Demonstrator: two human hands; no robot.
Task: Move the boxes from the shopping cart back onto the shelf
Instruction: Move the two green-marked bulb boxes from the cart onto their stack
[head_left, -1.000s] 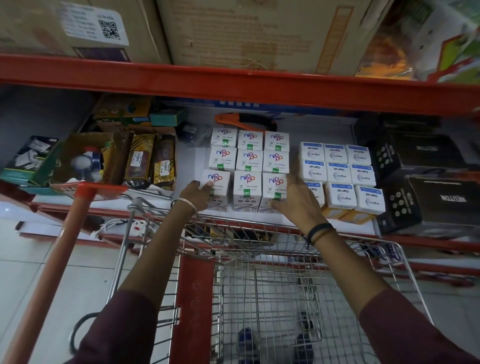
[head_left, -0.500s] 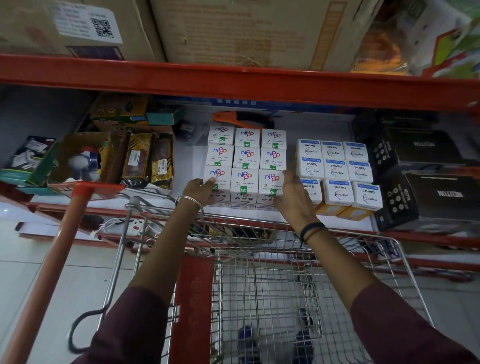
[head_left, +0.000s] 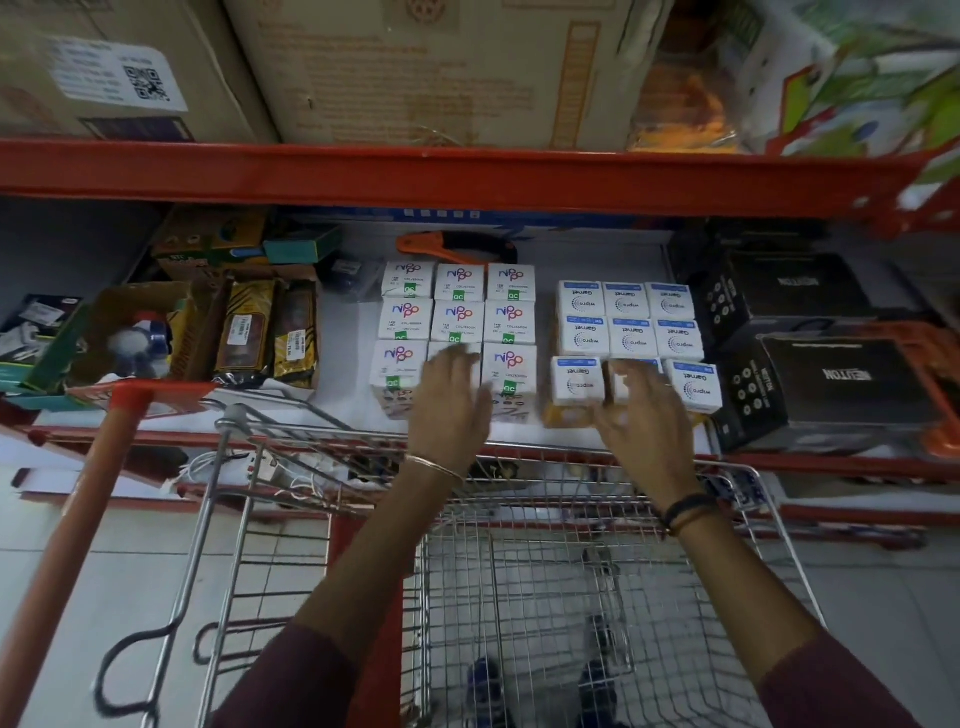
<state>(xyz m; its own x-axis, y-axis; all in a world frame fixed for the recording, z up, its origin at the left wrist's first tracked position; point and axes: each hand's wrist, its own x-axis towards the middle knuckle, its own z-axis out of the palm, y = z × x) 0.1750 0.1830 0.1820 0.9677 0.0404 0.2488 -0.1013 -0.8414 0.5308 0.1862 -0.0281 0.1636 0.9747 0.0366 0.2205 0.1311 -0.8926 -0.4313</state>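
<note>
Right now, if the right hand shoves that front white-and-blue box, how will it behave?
Probably slides stiffly: the white-and-blue box looks like rigid card on a smooth shelf. Likely light for its size. It stands atop a yellow box, so a high push from the right hand could tip it.

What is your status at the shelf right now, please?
Left hand open. Right hand open at blue-label boxes. Cart looks empty. Nothing blocking.

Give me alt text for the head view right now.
Both hands, left hand and right hand, reach open over an empty-looking shopping cart toward white Nippo boxes and Wipro boxes stacked on the shelf.
</note>
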